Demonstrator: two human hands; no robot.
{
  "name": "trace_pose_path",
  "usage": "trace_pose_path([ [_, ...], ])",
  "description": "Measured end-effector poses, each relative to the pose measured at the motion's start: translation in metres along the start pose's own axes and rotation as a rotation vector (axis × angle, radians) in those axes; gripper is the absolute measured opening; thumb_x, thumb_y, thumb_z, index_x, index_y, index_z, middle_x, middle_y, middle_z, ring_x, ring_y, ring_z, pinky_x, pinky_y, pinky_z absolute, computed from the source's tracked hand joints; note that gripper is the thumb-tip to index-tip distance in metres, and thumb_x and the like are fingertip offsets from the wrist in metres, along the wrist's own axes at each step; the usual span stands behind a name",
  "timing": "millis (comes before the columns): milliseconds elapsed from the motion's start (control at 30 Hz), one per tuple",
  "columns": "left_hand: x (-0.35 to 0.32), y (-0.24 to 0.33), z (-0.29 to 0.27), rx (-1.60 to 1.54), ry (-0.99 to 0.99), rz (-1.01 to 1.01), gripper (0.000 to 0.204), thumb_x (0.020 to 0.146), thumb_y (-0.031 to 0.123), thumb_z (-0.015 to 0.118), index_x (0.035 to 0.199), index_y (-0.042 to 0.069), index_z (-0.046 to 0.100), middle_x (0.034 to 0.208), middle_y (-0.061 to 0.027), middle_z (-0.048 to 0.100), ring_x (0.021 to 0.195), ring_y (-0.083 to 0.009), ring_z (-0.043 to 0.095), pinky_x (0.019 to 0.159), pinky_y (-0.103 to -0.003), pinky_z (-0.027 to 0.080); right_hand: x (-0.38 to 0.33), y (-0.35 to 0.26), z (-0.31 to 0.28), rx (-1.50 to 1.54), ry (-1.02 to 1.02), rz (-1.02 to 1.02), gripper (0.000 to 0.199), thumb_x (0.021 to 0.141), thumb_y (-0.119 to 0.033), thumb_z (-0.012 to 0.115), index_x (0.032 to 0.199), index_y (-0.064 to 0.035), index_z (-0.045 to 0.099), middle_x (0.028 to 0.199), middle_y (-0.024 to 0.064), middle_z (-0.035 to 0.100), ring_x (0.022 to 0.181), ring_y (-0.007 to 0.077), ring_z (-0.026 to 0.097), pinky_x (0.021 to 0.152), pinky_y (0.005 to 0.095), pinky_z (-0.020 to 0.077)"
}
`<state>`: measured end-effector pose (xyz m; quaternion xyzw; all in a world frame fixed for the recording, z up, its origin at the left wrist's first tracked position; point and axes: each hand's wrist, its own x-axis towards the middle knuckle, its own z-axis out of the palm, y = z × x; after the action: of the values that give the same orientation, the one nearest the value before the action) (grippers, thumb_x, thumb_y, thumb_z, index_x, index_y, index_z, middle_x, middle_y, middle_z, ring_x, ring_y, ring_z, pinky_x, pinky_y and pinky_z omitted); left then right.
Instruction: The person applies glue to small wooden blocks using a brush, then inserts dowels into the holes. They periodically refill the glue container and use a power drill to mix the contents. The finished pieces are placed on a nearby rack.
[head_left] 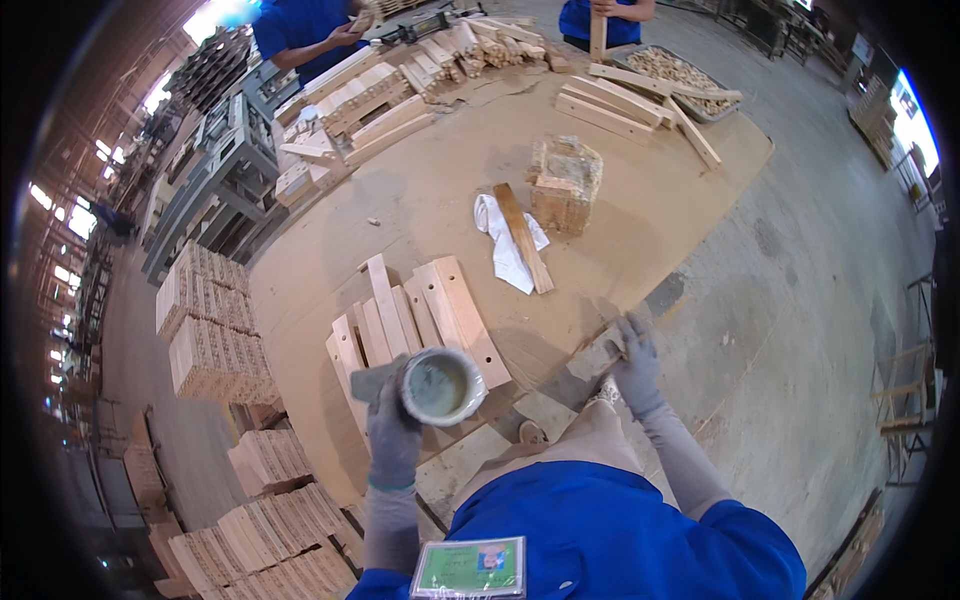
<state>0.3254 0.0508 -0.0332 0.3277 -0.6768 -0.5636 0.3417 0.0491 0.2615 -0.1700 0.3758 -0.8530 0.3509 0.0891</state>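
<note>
My left hand (393, 440), in a grey glove, grips a round cup (462, 388) with a pale rim. Cloudy greyish liquid stands inside it. A flat grey piece (375, 380) sticks out beside the cup, its kind unclear. The cup is above the near end of a wooden frame (462, 310) of slats and drilled rails lying on the table. My right hand (638, 368), also gloved, is by the table's near right edge. Its fingers are curled near a pale patch; what they hold, if anything, I cannot make out.
The brown-covered table (400, 215) holds a wood strip (524, 240) on a white cloth (500, 245), beside a plastic-wrapped block (566, 185). Wooden parts (360, 100) and a tray of small pieces (685, 75) lie farther off. Two people stand beyond. Stacked wood (215, 345) is at left.
</note>
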Motion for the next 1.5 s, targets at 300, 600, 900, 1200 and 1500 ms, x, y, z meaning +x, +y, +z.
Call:
trace_pose_path([
  [300,0.054,0.020,0.127,-0.570,-0.131,-0.372,0.031,0.094,0.013,0.045,0.120,-0.004,0.048,0.116,-0.0097,0.056,0.104,-0.0169,0.056,0.087,-0.027,0.048,-0.031,0.050,-0.130,0.044,-0.196,0.321,0.058,0.073,0.004,0.052,0.129,-0.0075,0.042,0.124,0.0195,0.049,0.086,0.0337,0.059,0.073,0.0392,0.0486],
  [600,0.054,0.010,0.216,-0.615,-0.075,-0.457,0.030,0.096,0.017,0.043,0.119,-0.001,0.048,0.114,-0.0096,0.056,0.103,-0.0178,0.057,0.086,-0.031,0.050,0.079,0.091,-0.146,0.019,-0.323,-0.147,0.062,0.071,-0.001,0.050,0.132,-0.0081,0.039,0.119,0.0172,0.051,0.082,0.0332,0.059,0.070,0.0399,0.0486],
  [900,0.026,0.020,0.222,-0.562,0.260,-0.370,0.038,0.096,0.021,0.038,0.125,-0.003,0.045,0.122,-0.0129,0.052,0.109,-0.0214,0.054,0.086,-0.036,0.051,0.249,0.134,-0.070,-0.277,-0.453,-0.725,0.017,0.074,-0.011,0.053,0.088,-0.0054,0.059,0.082,0.0104,0.061,0.078,0.0285,0.061,0.065,0.0386,0.0491],
  [1200,0.077,0.020,0.214,-0.563,0.419,-0.292,0.037,0.096,0.019,0.042,0.124,-0.005,0.044,0.124,-0.0129,0.050,0.111,-0.0211,0.052,0.092,-0.034,0.046,0.322,0.132,0.014,-0.507,-0.760,-0.784,0.017,0.076,-0.012,0.051,0.086,-0.0034,0.062,0.079,0.0133,0.060,0.072,0.0284,0.062,0.059,0.0404,0.0494],
  [1500,0.060,0.042,0.252,-0.292,0.602,-0.234,0.039,0.094,0.014,0.043,0.131,0.003,0.040,0.126,-0.0099,0.048,0.112,-0.0211,0.051,0.090,-0.030,0.047,0.378,0.139,-0.091,1.026,-1.417,-0.048,0.043,0.077,0.009,0.053,0.119,0.0031,0.052,0.107,0.0204,0.060,0.101,0.0301,0.059,0.086,0.0389,0.0494],
])
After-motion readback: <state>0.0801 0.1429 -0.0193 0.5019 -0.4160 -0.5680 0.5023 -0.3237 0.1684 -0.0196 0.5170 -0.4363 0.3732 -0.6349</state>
